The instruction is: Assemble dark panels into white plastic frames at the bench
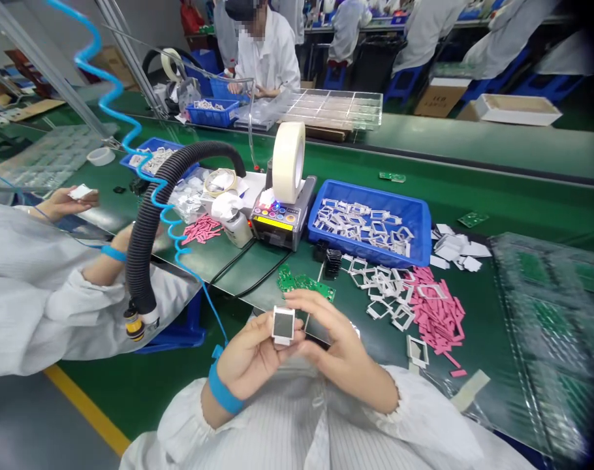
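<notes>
Green work table (pixel 473 170), one; blue bin (pixel 423 228), one, its white frames too many to count; tape dispenser (pixel 282 225), one, carrying one tape roll (pixel 288 162); green circuit board (pixel 304 282), one; square framed part (pixel 283 324), one, held at the table's near edge, pinched by the left hand (pixel 250 359); right hand (pixel 343 352) curled against its side, grip not discernible; step judged: working on the part's edge, which calls for a steady pinch.

Small square part (pixel 283 324): white frame surrounding flat grey centre panel. Standing upright, grey face pointing toward camera. Sitting near centre of scene, hovering just off near table edge, not touching table. Left hand (pixel 250 356) gripping it from left and below, thumb lying along bottom edge. Right hand (pixel 337 346) fingertips closing on right edge. Bit of white showing under bottom edge; nature unclear.
</notes>
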`<state>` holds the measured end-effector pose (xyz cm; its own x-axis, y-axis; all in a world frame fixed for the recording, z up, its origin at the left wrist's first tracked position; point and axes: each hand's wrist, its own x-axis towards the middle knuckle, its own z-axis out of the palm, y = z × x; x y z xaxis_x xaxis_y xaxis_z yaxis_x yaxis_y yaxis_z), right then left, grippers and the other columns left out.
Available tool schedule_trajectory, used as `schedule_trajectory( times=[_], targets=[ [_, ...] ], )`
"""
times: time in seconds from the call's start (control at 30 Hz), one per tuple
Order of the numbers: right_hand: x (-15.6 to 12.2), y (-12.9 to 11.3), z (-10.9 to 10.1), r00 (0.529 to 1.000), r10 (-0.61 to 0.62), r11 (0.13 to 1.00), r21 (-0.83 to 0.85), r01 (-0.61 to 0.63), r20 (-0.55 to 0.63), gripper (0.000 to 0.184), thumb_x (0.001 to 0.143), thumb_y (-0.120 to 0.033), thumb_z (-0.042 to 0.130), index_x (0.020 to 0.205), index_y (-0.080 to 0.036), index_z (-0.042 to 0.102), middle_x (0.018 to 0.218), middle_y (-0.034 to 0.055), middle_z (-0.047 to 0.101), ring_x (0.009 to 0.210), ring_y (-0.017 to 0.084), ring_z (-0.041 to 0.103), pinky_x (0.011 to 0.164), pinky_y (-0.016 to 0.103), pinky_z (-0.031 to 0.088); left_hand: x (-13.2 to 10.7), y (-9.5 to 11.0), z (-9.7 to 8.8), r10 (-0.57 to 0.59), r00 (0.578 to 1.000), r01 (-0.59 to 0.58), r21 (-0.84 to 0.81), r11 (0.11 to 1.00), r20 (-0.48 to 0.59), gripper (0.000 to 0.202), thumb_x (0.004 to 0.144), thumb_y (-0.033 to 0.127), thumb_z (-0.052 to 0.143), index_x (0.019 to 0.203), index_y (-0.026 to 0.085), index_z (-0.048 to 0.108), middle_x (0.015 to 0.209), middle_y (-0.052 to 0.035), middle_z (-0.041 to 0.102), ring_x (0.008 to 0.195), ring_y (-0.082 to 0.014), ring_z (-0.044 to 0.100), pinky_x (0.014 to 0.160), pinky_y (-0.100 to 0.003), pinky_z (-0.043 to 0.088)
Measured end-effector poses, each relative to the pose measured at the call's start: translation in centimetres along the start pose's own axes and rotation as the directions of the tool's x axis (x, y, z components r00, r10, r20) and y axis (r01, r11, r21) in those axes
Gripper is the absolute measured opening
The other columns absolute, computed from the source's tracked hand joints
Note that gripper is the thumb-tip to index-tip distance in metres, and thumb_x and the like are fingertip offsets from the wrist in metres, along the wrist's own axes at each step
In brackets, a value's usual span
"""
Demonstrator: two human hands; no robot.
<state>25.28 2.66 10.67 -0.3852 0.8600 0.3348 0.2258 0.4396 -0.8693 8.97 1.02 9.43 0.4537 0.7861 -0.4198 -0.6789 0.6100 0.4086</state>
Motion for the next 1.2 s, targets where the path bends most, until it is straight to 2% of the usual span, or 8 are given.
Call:
schedule_trajectory(
  times=[0.2, 0.57, 0.73, 0.87, 0.97, 1.03, 1.1, 1.2],
  targets=[
    [1.1, -0.8, -0.8, 0.989, 0.075, 0.996, 0.058, -0.067, -0.131, 0.031, 0.095, -0.036, 0.034, 0.104, -0.023, 0.061, 0.106, 0.0082, 0.064, 0.105, 0.02, 0.058, 0.088, 0.037, 0.047, 0.3, -0.3, 1.2, 0.0, 1.0, 0.001, -0.081, 0.997, 0.02, 0.018, 0.079, 0.023, 0.063, 0.093, 0.014, 0.069, 0.089, -0.0054, 0.074, 0.082, -0.015, 0.068, 0.092, -0.033, 0.046],
    [0.6, 0.4, -0.2, 0.912, -0.392, 0.867, -0.284, 0.41, 0.118, 0.018, 0.09, -0.021, 0.048, 0.102, -0.027, 0.06, 0.085, -0.0013, 0.073, 0.078, 0.014, 0.065, 0.081, 0.034, 0.048, -0.3, -1.0, 0.0, 0.017, 0.999, -0.019, 0.068, 0.998, 0.027, 0.026, 0.065, 0.034, 0.076, 0.079, 0.013, 0.071, 0.068, -0.0009, 0.064, 0.065, -0.0084, 0.058, 0.064, -0.02, 0.046],
    [-1.3, 1.9, 1.0, 0.858, -0.511, 0.783, -0.383, 0.49, 0.053, 0.021, 0.088, -0.023, 0.049, 0.097, -0.034, 0.064, 0.097, -0.0012, 0.073, 0.087, 0.018, 0.066, 0.075, 0.037, 0.052, -0.1, -1.8, -0.7, 0.001, 1.0, 0.0, -0.082, 0.997, 0.01, 0.041, 0.066, 0.03, 0.076, 0.105, 0.023, 0.067, 0.104, -0.0021, 0.069, 0.087, -0.0096, 0.064, 0.077, -0.018, 0.048],
    [-1.0, 1.8, 0.9, 0.841, -0.526, 0.732, -0.438, 0.522, 0.122, 0.022, 0.089, -0.018, 0.048, 0.1, -0.029, 0.063, 0.103, -0.0003, 0.071, 0.093, 0.019, 0.065, 0.078, 0.037, 0.051, 0.7, -2.4, -1.4, -0.026, 0.999, 0.022, -0.148, 0.989, -0.023, 0.031, 0.068, 0.026, 0.075, 0.097, 0.015, 0.069, 0.096, -0.0027, 0.072, 0.089, -0.0099, 0.065, 0.08, -0.016, 0.048],
    [0.2, 1.9, 0.0, 0.934, -0.35, 0.824, -0.452, 0.343, 0.07, 0.022, 0.092, -0.032, 0.045, 0.106, -0.024, 0.06, 0.099, 0.0029, 0.071, 0.094, 0.019, 0.062, 0.079, 0.036, 0.05, 1.2, -2.4, -2.4, 0.023, 0.997, -0.037, -0.186, 0.982, -0.077, 0.025, 0.07, 0.029, 0.073, 0.091, 0.015, 0.069, 0.088, -0.0026, 0.074, 0.083, -0.0125, 0.067, 0.079, -0.022, 0.051],
    [1.6, 2.5, -0.4, 1.0, -0.027, 0.832, -0.555, 0.028, 0.01, 0.03, 0.092, -0.041, 0.041, 0.103, -0.02, 0.061, 0.095, 0.0065, 0.069, 0.09, 0.02, 0.061, 0.076, 0.035, 0.049, 1.3, -2.1, -3.1, 0.091, 0.989, -0.109, -0.157, 0.982, -0.118, 0.031, 0.072, 0.033, 0.07, 0.099, 0.017, 0.067, 0.088, -0.0037, 0.074, 0.086, -0.0177, 0.068, 0.087, -0.033, 0.05],
    [3.2, 3.6, -0.3, 0.959, 0.277, 0.678, -0.695, -0.239, -0.06, 0.037, 0.089, -0.047, 0.044, 0.094, -0.017, 0.063, 0.093, 0.0114, 0.066, 0.088, 0.024, 0.059, 0.075, 0.037, 0.048, 1.3, -1.6, -3.6, 0.15, 0.976, -0.167, -0.099, 0.981, -0.157, 0.039, 0.074, 0.035, 0.068, 0.109, 0.019, 0.063, 0.086, -0.0036, 0.074, 0.085, -0.0195, 0.068, 0.09, -0.039, 0.048],
    [5.5, 5.7, 1.0, 0.896, 0.435, 0.516, -0.791, -0.328, -0.088, 0.043, 0.079, -0.052, 0.058, 0.085, -0.011, 0.065, 0.091, 0.0189, 0.062, 0.089, 0.032, 0.056, 0.07, 0.041, 0.046, 1.3, -0.7, -4.2, 0.194, 0.963, -0.199, -0.007, 0.98, -0.189, 0.046, 0.073, 0.037, 0.068, 0.114, 0.017, 0.06, 0.083, -0.0038, 0.073, 0.071, -0.0151, 0.067, 0.081, -0.034, 0.051]
  ],
)
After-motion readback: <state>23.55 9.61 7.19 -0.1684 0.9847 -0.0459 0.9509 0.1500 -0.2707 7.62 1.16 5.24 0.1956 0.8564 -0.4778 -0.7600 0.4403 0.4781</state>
